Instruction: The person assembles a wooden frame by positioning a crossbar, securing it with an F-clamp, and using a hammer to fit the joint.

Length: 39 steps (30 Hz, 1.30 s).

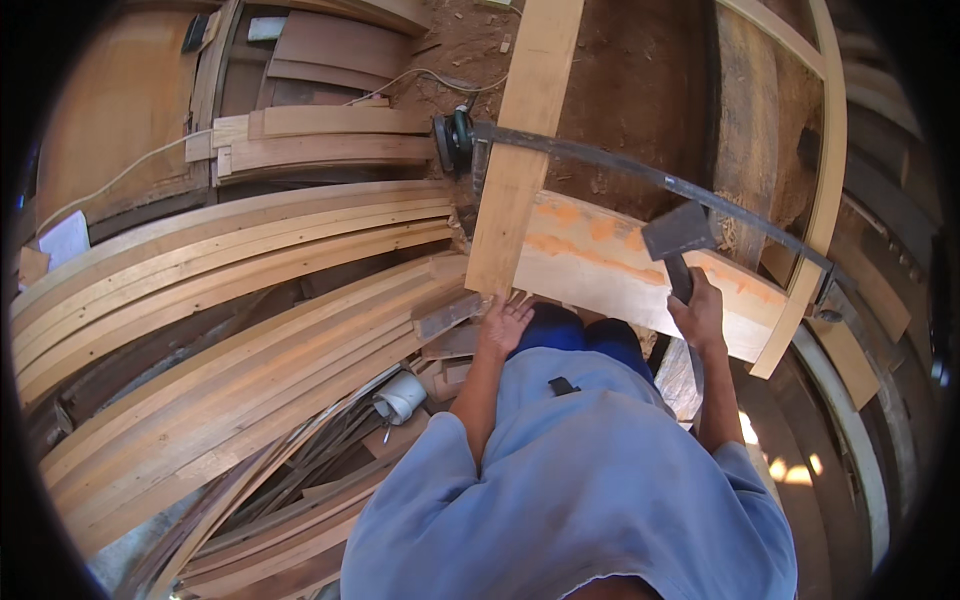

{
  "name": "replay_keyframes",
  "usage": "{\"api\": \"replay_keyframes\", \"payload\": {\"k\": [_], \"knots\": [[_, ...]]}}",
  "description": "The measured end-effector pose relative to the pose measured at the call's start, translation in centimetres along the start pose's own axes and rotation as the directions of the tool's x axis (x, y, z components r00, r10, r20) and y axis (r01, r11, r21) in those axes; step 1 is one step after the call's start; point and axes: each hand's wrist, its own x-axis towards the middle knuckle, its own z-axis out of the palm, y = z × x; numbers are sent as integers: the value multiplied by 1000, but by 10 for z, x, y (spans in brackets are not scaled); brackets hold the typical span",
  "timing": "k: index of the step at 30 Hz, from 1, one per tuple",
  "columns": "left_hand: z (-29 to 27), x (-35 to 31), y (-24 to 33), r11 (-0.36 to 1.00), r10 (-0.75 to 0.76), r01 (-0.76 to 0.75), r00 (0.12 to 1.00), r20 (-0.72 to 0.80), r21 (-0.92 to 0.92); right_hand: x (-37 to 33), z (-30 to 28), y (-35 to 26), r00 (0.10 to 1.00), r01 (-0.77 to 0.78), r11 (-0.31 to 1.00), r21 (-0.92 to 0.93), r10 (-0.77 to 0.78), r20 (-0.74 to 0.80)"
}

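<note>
A wooden frame lies before me, with a wide pale board (590, 285) smeared with orange between its left stile (510, 215) and right stile (800, 310). A long dark bar clamp (620, 163) spans both stiles. My right hand (702, 312) is closed round the dark handle of a mallet (678, 232), its blocky head raised over the board. At the near end of the left stile is my left hand (506, 324), fingers apart, holding nothing; its fingertips are by the stile's end, but I cannot tell if they press on it.
Long stacked planks (240, 350) fill the left side. A dark green power tool (455, 138) sits beside the clamp's left end, with a pale cord (430, 72) behind it. A grey-white cup-like container (400, 397) stands among offcuts at lower left. More boards (845, 350) lie at right.
</note>
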Motion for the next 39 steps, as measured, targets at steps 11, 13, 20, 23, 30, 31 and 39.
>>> {"api": "replay_keyframes", "payload": {"k": [11,13,20,23,30,31,39], "knots": [[32,22,-21,937,289,-258,951,109,-236,103,-5,-82,927,325,852,-410,-201,318],[30,18,-22,923,358,-333,927,111,-195,130,11,-70,886,406,834,-375,-258,385],[33,14,-24,906,417,-407,906,78,-117,164,30,-77,818,476,840,-260,-314,482],[30,22,-30,891,449,-443,891,65,-97,173,38,-67,810,510,803,-309,-327,488],[32,20,-40,858,510,-501,856,79,-110,172,28,-81,775,555,795,-246,-385,502],[32,20,-41,858,512,-506,856,76,-88,171,30,-83,797,520,815,-258,-353,490],[33,24,-42,827,561,-555,824,77,-94,173,34,-74,755,626,717,-306,-461,466]]}}
